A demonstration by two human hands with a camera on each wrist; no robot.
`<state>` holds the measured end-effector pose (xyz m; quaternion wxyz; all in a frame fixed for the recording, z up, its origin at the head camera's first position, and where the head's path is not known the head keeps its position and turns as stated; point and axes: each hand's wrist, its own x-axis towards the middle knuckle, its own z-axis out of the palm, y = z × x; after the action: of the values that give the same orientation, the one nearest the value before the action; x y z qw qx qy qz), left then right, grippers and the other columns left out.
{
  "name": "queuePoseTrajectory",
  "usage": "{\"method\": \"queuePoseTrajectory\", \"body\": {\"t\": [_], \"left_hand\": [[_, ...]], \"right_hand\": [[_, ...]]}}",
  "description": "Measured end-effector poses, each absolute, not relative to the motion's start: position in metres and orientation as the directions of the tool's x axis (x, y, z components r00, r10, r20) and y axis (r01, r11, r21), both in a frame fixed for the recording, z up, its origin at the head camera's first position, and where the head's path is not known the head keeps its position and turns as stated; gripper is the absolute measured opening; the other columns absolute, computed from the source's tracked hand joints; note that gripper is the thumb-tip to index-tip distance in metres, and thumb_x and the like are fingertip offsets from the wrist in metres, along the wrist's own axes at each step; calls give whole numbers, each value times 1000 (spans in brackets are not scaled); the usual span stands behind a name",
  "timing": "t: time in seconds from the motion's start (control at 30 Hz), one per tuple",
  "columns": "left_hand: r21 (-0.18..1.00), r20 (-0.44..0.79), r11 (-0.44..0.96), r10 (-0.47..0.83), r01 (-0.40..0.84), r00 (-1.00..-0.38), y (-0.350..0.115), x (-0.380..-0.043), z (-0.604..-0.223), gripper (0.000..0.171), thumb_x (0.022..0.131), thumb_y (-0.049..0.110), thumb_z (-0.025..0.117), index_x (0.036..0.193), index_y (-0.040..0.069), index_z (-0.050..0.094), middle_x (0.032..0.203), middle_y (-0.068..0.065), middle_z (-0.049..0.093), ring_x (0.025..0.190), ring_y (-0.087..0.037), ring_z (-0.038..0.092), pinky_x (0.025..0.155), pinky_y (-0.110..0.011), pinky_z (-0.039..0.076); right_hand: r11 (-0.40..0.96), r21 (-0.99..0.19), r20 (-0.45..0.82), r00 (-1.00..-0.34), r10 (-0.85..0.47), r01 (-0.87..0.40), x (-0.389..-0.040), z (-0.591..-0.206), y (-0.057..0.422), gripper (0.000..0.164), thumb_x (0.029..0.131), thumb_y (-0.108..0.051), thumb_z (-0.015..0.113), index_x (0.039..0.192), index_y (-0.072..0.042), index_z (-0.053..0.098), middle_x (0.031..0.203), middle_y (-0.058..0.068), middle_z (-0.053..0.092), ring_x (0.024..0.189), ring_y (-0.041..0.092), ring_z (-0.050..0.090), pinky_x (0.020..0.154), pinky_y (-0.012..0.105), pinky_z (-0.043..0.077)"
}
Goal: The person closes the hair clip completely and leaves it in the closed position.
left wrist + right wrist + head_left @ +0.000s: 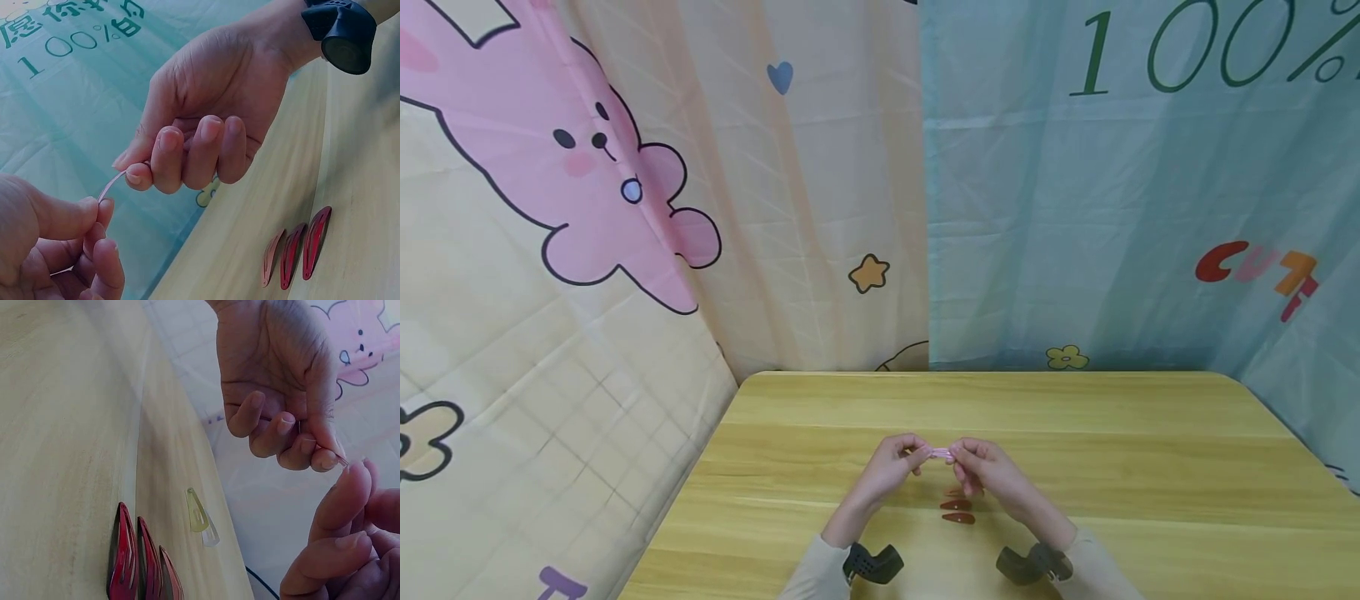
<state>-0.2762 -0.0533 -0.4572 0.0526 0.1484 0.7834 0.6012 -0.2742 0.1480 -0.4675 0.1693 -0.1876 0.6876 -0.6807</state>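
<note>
One slim pink hair clip [942, 453], lower centre of the head view, is pinched at opposite ends by left hand [891, 467] and right hand [991, 469], thumbs against fingers; presumably light, springy, slightly slippery, best held by its ends.

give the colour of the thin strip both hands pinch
Thin strip: pink, best in the head view.
</note>
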Motion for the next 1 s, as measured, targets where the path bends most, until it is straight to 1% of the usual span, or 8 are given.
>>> {"method": "queuePoseTrajectory", "body": {"t": [0.1,0.2,0.33,0.53,0.63,0.73,0.87,1.0], "left_hand": [[959,92,233,287,162,-954,-53,-275,-456,15,96,11,57,92,0,66,89,-14,61,66,-14,51,56,-26,35],[958,93,238,279,162,-956,-54,-275,-456,15,95,12,58,93,0,66,88,-9,61,66,-14,51,56,-26,35],[955,94,244,280,166,-955,-54,-275,-456,15,95,12,58,92,0,66,90,-12,61,66,-14,51,55,-25,34],[953,96,251,284,171,-954,-55,-275,-456,14,95,11,59,91,0,66,86,-8,60,65,-13,50,52,-24,33],[953,99,249,289,175,-952,-54,-275,-455,14,95,10,58,91,-2,66,88,-12,61,65,-13,50,55,-25,36],[951,107,247,294,184,-950,-54,-272,-450,15,95,7,56,91,-4,65,89,-16,61,66,-14,50,61,-29,40],[948,109,255,303,191,-947,-52,-261,-434,15,95,3,55,91,-8,64,85,-12,59,68,-17,50,64,-33,42],[946,105,263,306,190,-946,-52,-259,-429,15,95,2,54,91,-10,63,84,-13,59,68,-19,51,63,-31,41]], "right_hand": [[-3,-1000,21,-870,-492,-23,-275,-468,149,31,101,-26,48,98,5,55,70,6,54,52,12,48,49,22,36],[-2,-1000,17,-872,-489,-18,-276,-469,150,33,101,-25,48,102,8,55,71,7,54,53,11,49,49,22,36],[23,-1000,-4,-888,-460,-7,-276,-469,151,33,100,-23,49,104,9,55,71,7,55,53,11,49,49,22,36],[57,-998,-19,-900,-435,-6,-275,-470,151,36,99,-25,52,105,11,55,70,7,55,53,13,47,49,23,36],[66,-998,-20,-903,-429,-9,-275,-471,151,38,99,-27,52,105,10,55,69,7,54,53,13,47,48,23,35],[70,-998,-23,-909,-416,-7,-276,-472,151,36,98,-27,55,101,9,56,68,7,54,52,12,47,48,23,35],[74,-997,-24,-919,-393,-6,-276,-472,151,34,96,-26,58,99,8,56,65,5,53,51,12,47,47,23,35],[87,-996,-28,-926,-377,-6,-276,-471,152,33,95,-26,59,101,7,56,65,3,52,52,14,47,48,24,36]]}}
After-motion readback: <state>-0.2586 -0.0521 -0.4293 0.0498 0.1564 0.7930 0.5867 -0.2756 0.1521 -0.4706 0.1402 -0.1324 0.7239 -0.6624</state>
